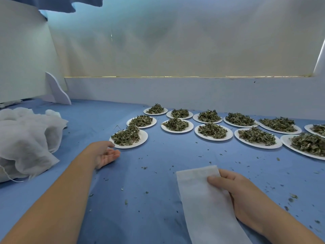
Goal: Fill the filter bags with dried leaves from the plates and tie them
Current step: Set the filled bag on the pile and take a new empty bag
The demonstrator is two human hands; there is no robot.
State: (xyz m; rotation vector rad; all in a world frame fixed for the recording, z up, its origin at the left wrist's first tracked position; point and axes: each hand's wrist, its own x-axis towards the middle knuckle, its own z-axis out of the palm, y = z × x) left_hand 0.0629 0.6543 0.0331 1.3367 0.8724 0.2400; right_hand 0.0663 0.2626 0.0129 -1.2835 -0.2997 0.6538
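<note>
A flat, empty white filter bag (pixel 202 199) lies lengthwise in front of me, and my right hand (pixel 242 196) pinches its right edge between thumb and fingers. My left hand (pixel 105 154) stretches forward, palm up and fingers apart, holding nothing. Its fingertips are just short of the nearest white plate (pixel 143 137), which carries a heap of dried green leaves (pixel 126 135). Several more white plates of leaves (pixel 177 124) stand in two rows running to the right.
A pile of white filter bags (pixel 26 140) lies at the left on the blue cloth (pixel 154 161). Leaf crumbs are scattered over the cloth. A pale wall (pixel 175 92) rises behind the plates, with a white curved cut-out (pixel 56 92) at back left.
</note>
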